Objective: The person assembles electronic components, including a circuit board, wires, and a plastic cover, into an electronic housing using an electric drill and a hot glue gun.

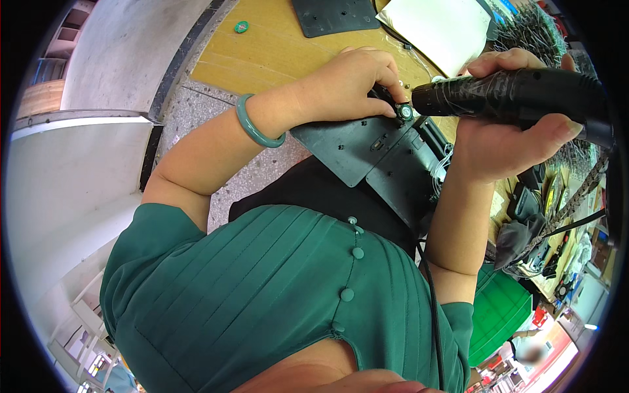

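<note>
My right hand is wrapped round a black electric screwdriver, its barrel covered in clear tape. Its narrow end points at a small round black part with a pale green centre; whether they touch, I cannot tell. Thumb and forefinger of my left hand close on that part from the left, and a green bangle circles the wrist. Beneath lie flat black plastic panels, dotted with small posts, near my lap. Thin pale wires run beside their right edge.
On the wooden tabletop are a small green disc, a black plate and a white sheet. Dark bristly wires pile up at the far right. A green crate stands at right, below assorted tools. Another person is in the background.
</note>
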`<state>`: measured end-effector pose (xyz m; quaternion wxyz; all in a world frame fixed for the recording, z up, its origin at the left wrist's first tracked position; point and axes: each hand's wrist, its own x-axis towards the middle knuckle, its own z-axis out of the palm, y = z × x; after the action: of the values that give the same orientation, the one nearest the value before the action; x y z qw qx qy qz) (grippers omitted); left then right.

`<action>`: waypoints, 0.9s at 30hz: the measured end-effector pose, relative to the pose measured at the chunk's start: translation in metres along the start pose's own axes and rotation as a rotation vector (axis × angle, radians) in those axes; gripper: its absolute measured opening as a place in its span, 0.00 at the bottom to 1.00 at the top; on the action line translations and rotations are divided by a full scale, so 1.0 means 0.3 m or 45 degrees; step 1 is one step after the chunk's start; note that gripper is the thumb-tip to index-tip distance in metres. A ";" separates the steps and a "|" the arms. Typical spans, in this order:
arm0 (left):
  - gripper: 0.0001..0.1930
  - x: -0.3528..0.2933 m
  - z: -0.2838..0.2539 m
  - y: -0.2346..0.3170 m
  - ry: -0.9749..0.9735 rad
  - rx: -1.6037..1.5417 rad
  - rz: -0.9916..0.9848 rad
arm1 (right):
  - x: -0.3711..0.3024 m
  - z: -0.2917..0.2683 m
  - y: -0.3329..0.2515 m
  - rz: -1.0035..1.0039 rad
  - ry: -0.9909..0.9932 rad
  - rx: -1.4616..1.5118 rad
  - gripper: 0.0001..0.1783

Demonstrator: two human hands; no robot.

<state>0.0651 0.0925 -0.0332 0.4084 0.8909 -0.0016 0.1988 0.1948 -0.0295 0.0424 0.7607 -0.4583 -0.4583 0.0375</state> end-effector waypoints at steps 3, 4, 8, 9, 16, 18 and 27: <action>0.09 -0.001 0.000 0.001 -0.014 -0.015 -0.025 | 0.001 0.004 -0.001 -0.003 0.001 -0.040 0.45; 0.09 -0.001 -0.001 0.002 -0.015 -0.017 -0.025 | 0.001 0.003 0.000 -0.009 -0.004 -0.045 0.45; 0.09 -0.004 -0.002 -0.002 -0.016 -0.035 -0.026 | -0.005 0.016 -0.013 -0.017 -0.021 -0.096 0.46; 0.09 -0.003 -0.002 -0.005 -0.020 -0.052 -0.021 | -0.007 0.018 -0.013 -0.034 -0.049 -0.090 0.46; 0.09 -0.003 -0.001 0.009 0.017 0.025 0.016 | -0.005 0.038 -0.021 -0.050 -0.150 -0.139 0.48; 0.09 -0.003 -0.001 0.010 0.051 0.026 0.037 | -0.004 0.035 -0.020 -0.042 -0.181 -0.133 0.48; 0.09 0.005 -0.003 0.003 0.086 0.008 0.077 | 0.001 0.035 -0.021 -0.072 -0.170 -0.129 0.46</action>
<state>0.0659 0.0927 -0.0316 0.3992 0.8845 -0.0142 0.2412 0.1851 -0.0261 0.0489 0.7049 -0.4795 -0.5222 0.0230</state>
